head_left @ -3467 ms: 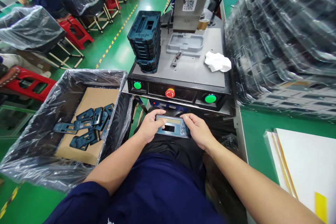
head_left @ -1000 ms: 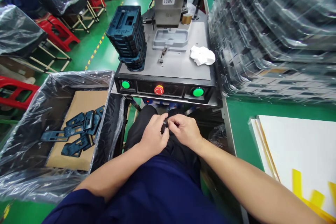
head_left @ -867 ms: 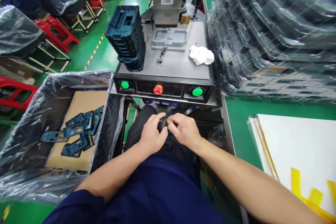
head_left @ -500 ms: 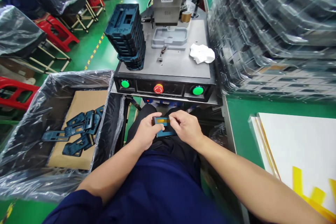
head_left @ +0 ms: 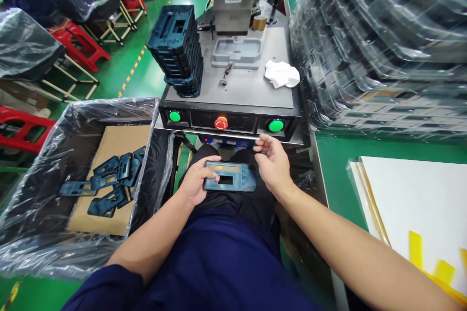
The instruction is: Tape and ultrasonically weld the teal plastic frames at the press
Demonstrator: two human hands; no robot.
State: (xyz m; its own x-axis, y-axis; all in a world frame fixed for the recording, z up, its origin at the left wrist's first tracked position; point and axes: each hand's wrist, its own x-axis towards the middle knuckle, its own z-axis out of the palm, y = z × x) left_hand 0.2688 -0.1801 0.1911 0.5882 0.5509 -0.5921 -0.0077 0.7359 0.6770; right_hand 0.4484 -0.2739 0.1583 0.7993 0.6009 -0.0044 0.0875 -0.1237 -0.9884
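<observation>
Head view: A seated worker's left hand (head_left: 195, 185) grips the left end of a flat blue panel (head_left: 229, 182) held face up over the lap, its amber strip and dark window showing. The right hand (head_left: 274, 166) is released, fingers loosely curled, just beside the panel's right end and below the front edge of the press (head_left: 248, 90). On the press, a grey nest (head_left: 237, 52) sits beside a stack of teal housings (head_left: 178, 48), with a white cloth (head_left: 282, 74) near. A one-ended grip likely lets the thin panel tilt. Supporting both edges, with fingers off the window, seems sounder.
</observation>
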